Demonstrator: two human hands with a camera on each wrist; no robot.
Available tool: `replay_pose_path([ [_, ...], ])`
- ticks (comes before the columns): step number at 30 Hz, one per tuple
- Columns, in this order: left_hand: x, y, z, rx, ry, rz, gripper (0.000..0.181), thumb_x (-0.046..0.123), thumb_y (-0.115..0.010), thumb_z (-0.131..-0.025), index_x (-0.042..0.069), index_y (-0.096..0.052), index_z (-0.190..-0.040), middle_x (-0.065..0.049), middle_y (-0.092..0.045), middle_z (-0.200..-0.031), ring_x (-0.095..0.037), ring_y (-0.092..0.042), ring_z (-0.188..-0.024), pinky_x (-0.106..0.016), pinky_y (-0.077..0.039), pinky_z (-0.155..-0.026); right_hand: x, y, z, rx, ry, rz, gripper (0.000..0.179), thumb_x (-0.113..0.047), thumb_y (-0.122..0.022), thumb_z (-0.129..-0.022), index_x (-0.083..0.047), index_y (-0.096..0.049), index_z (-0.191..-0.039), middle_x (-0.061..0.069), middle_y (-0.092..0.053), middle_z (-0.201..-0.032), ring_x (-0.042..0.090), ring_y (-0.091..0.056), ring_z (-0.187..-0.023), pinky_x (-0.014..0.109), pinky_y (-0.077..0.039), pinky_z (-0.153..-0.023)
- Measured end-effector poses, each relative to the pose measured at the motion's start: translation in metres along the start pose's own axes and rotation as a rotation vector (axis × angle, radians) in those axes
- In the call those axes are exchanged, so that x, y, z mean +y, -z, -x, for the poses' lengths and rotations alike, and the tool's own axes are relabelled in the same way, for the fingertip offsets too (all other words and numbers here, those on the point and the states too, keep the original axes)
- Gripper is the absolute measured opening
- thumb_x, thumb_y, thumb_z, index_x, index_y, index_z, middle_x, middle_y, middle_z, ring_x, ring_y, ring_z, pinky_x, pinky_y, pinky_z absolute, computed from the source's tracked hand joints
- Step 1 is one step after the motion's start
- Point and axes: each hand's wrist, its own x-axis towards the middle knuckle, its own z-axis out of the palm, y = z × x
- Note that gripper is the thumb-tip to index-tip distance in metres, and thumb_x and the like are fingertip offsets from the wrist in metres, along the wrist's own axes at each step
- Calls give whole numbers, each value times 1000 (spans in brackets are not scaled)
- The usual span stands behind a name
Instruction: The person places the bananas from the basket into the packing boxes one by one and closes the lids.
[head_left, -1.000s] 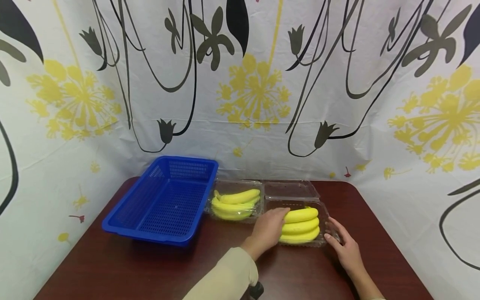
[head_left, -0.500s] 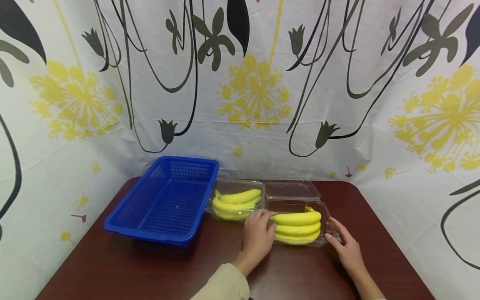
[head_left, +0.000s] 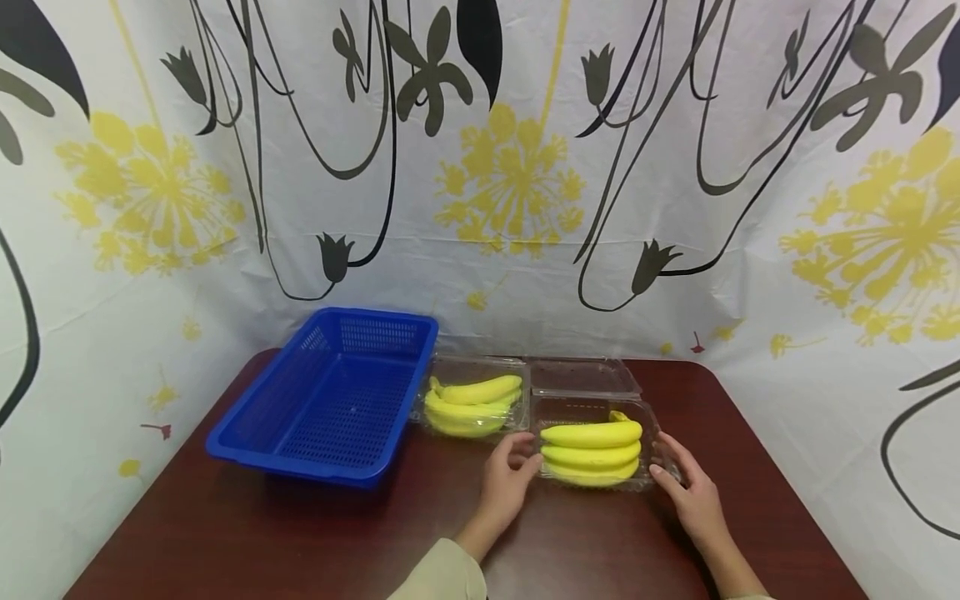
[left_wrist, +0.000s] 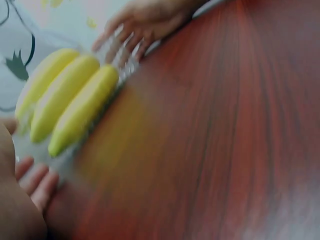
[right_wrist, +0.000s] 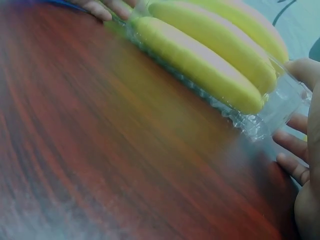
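A bunch of yellow bananas [head_left: 591,446] lies in a clear plastic clamshell container [head_left: 651,417], its lid [head_left: 581,377] folded open behind it. My right hand [head_left: 693,496] holds the container's right end, thumb at the rim and fingers lower along the side, as the right wrist view also shows. At the left end is my left hand [head_left: 504,479], fingers loosely curved and spread, fingertips right at the rim. In the left wrist view its fingers [left_wrist: 37,182] are beside the container, below the bananas [left_wrist: 75,100].
Another clear container [head_left: 525,375] with bananas [head_left: 474,406] stands to the left of the first. Further left is a blue plastic basket [head_left: 352,408] with nothing in it. Everything rests on a dark red wooden table [head_left: 337,542] before a flower-patterned cloth [head_left: 510,292].
My left hand has let go of the bananas and moved left to the container's left end. The bunch has settled slightly and shows more fully. The right hand has stayed at the right end.
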Motion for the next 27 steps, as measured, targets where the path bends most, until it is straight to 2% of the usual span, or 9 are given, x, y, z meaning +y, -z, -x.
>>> replay_pose_path([
  [4,-7,3,-1,-55,9,76,35,6,-71,-87,3,-63,-121,-13,-65,-112,-27,-63,-95,-28,-53,-71,-3,0,-1,-23,-18,-102,56,-15,-58,-99,-7,-36,-150,22,-52,-134,-8,-49,-106,8,-41,-82],
  [8,-8,5,0,-106,16,75,46,10,-76,-84,6,-60,-127,-12,-62,-119,-28,-64,-95,-27,-53,-72,-3,7,-6,-90,-71,-186,57,-19,-51,-102,-5,-28,-152,21,-50,-135,-8,-50,-106,13,-44,-80],
  [12,-6,6,2,-132,10,65,54,15,-80,-80,11,-59,-130,-9,-61,-120,-23,-65,-93,-27,-53,-76,-1,20,-18,-167,-112,-234,57,-25,-46,-105,-7,-24,-154,4,-53,-132,-5,-55,-104,20,-49,-77],
  [16,-5,6,-2,-139,-34,71,57,16,-81,-79,10,-58,-131,-8,-62,-122,-24,-63,-101,-29,-53,-79,-2,31,-39,-216,-128,-307,58,-32,-42,-105,-9,-21,-155,-11,-53,-126,-1,-57,-106,21,-50,-79],
  [22,-5,5,-4,-165,-55,107,60,13,-81,-78,3,-55,-132,-7,-64,-125,-27,-60,-106,-29,-53,-81,-6,39,-73,-282,-135,-451,62,-40,-29,-107,-8,-9,-156,-1,-45,-136,7,-52,-117,21,-48,-86],
  [24,-6,6,-2,-168,-50,117,60,11,-81,-78,2,-55,-132,-9,-64,-125,-29,-59,-107,-28,-53,-80,-7,37,-83,-307,-145,-475,63,-42,-25,-107,-9,-6,-157,4,-41,-141,17,-47,-126,23,-47,-90],
  [27,-5,8,2,-170,-48,136,60,7,-80,-78,-1,-54,-131,-14,-64,-123,-35,-59,-105,-28,-53,-78,-10,33,-94,-340,-183,-508,66,-46,-20,-106,-10,-1,-157,17,-29,-153,35,-32,-137,27,-44,-96],
])
